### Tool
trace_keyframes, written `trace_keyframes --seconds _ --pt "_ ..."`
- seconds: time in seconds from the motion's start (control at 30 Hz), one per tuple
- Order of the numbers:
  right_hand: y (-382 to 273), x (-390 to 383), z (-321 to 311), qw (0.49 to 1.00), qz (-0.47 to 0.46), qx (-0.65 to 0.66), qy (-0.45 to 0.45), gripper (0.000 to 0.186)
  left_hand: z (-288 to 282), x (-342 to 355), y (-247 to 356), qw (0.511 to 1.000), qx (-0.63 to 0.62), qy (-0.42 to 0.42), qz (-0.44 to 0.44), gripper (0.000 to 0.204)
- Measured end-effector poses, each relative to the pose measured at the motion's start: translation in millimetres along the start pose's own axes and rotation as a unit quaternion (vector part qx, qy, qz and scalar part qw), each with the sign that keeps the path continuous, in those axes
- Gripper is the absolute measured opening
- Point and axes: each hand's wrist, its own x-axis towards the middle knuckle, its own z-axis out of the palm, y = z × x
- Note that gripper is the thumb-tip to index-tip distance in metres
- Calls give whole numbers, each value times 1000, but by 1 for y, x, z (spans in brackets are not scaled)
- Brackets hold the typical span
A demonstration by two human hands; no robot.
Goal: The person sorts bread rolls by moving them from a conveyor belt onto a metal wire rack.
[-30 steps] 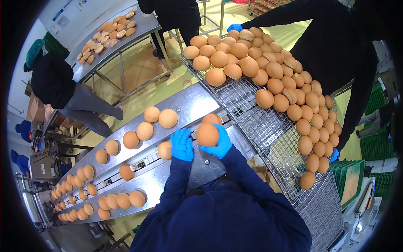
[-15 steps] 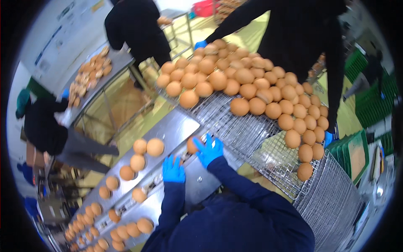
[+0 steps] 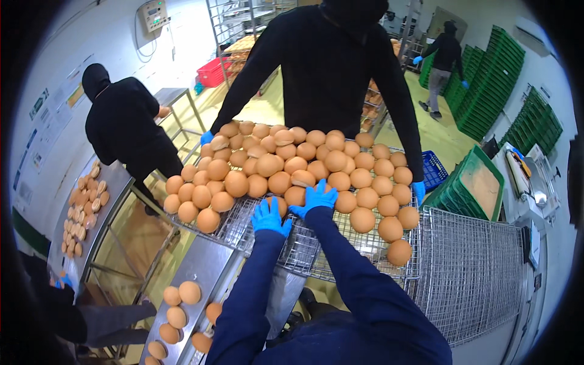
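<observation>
A wire mesh rack [image 3: 304, 246] bears a broad heap of round tan buns [image 3: 335, 161], packed from its left end to its right, with bare mesh along its near side. Over that near side, the left hand [image 3: 269, 218], in a blue glove, is spread wide against a bun [image 3: 279, 204] at the heap's edge. The right hand [image 3: 315, 199], gloved alike, is also spread wide over the rack, its fingers on the buns there (how firmly either hand presses, I cannot tell). Beyond the rack stands a co-worker [image 3: 340, 73] in black, one gloved hand [image 3: 207, 138] at its left end. A steel conveyor [image 3: 204, 258] with more buns lies near the rack's left corner, and green plastic crates [image 3: 453, 196] stand to its right
</observation>
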Motion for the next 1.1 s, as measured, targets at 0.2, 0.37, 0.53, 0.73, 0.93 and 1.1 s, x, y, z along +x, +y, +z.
trace_keyframes --seconds 0.2,0.37,0.53,0.73,0.93,1.1 --pt "-31 6 2 997 47 -15 -55 103 31 24 -31 1000 -23 15 -8 70" --pt "-42 10 9 999 46 -12 -17 108 6 -62 -64 987 -106 125 9 68" --pt "-36 14 -7 994 59 -40 -84 109 -2 -170 -96 951 -197 233 -47 65" --pt "-52 10 -9 990 73 -56 -110 108 -24 -168 -76 974 -139 144 -110 66" --pt "-62 -21 -8 999 -13 33 -41 93 -18 -222 -87 931 -192 196 -240 62" --pt "-148 -151 -27 912 -302 211 -179 81 -61 -328 -142 893 -10 290 -344 64"
